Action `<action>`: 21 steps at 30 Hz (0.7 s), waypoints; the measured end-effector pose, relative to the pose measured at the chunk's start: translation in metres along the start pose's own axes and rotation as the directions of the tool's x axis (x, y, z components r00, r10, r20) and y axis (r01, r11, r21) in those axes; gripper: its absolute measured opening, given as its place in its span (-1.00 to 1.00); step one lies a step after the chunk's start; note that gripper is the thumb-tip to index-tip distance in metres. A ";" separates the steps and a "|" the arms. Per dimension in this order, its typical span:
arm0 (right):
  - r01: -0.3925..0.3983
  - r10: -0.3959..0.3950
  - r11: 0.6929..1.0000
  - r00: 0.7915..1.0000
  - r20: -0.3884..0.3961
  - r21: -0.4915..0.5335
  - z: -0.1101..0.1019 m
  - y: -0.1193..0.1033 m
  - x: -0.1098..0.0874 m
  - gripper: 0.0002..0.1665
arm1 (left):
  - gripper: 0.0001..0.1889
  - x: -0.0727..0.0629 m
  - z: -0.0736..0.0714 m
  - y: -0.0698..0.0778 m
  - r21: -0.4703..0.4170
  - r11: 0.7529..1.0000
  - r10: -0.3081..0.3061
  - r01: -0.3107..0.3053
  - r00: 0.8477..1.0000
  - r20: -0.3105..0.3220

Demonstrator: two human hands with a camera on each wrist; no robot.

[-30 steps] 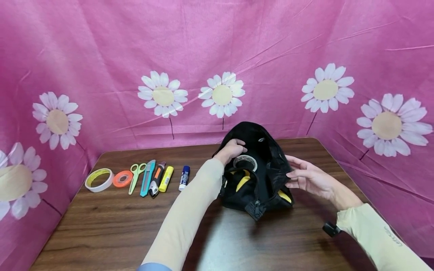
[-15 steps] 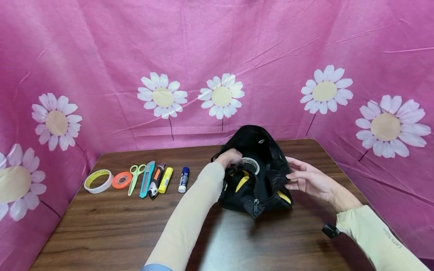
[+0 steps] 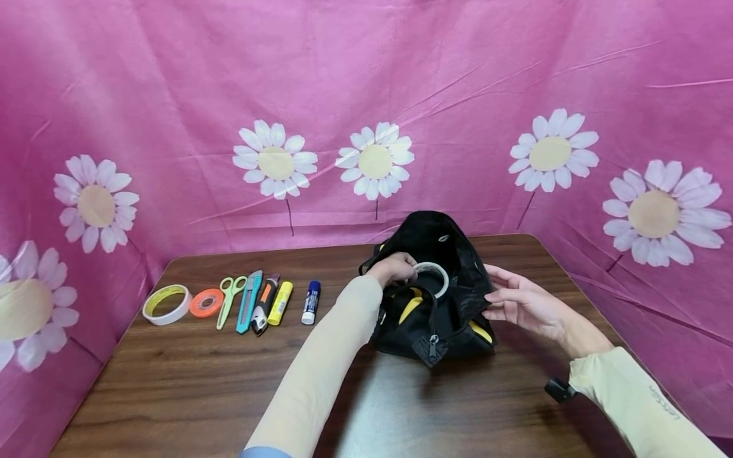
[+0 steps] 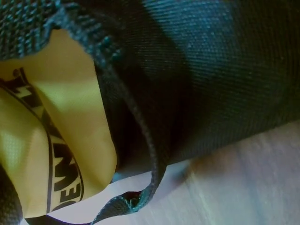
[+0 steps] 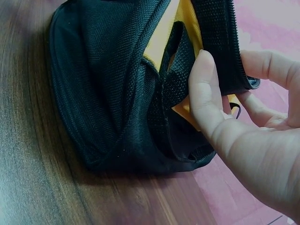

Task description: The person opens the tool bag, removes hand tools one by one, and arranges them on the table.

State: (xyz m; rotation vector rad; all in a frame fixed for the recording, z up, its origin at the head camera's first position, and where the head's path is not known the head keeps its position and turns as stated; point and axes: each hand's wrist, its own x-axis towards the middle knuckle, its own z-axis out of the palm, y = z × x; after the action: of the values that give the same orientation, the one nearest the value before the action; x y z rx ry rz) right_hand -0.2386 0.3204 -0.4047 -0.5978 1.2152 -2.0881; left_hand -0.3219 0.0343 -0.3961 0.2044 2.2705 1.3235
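Observation:
A black tool bag with yellow patches stands unzipped on the table, its mouth facing up. My left hand reaches into the mouth and pinches the left edge of a white tape roll; its fingertips are partly hidden. In the left wrist view only the bag's side shows, with a yellow lettered label and a strap loop. My right hand grips the bag's zippered edge on the right. In the right wrist view, the thumb lies on the near side of that edge and fingers lie behind it.
Left of the bag lie a glue stick, a yellow marker-like stick, an orange-black cutter, a teal cutter, green scissors, an orange tape roll and a white tape roll. A pink flowered cloth hangs behind.
My left hand has moved down to the tape roll in the bag and taken hold of it. The roll has shifted right and a little up. My right hand keeps its grip on the edge.

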 end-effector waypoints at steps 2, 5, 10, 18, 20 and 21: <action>0.006 -0.006 1.000 1.000 0.003 -0.001 0.000 -0.001 0.000 -0.27 | -0.67 0.005 -0.001 -0.003 -0.030 1.000 0.008 -0.007 1.000 0.020; 0.021 -0.021 1.000 1.000 0.016 -0.004 -0.001 -0.002 0.000 -0.27 | -0.72 0.012 -0.003 -0.007 -0.094 0.995 0.028 -0.021 0.997 0.068; 0.038 -0.038 0.999 0.999 0.006 -0.001 -0.001 -0.005 -0.001 -0.28 | -0.88 0.015 -0.005 -0.005 -0.132 0.991 0.008 0.006 0.995 0.100; 0.064 -0.064 0.998 0.998 0.002 0.027 -0.003 -0.009 0.000 -0.27 | -0.90 0.015 0.006 0.007 -0.211 0.977 0.054 -0.018 0.985 0.164; 0.062 -0.062 0.998 0.998 0.001 0.027 -0.003 -0.009 -0.001 -0.27 | -0.89 0.015 0.008 0.009 -0.225 0.974 0.044 -0.005 0.985 0.168; 0.058 -0.058 0.998 0.998 -0.001 0.024 -0.003 -0.009 -0.001 -0.27 | -0.88 0.015 0.009 0.009 -0.228 0.974 0.038 0.002 0.985 0.170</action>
State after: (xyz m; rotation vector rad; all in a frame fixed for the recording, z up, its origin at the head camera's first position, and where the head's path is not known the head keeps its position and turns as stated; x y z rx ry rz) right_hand -0.2425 0.3261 -0.3976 -0.6286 1.1844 -2.1477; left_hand -0.3317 0.0512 -0.3974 0.2502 1.9597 1.5014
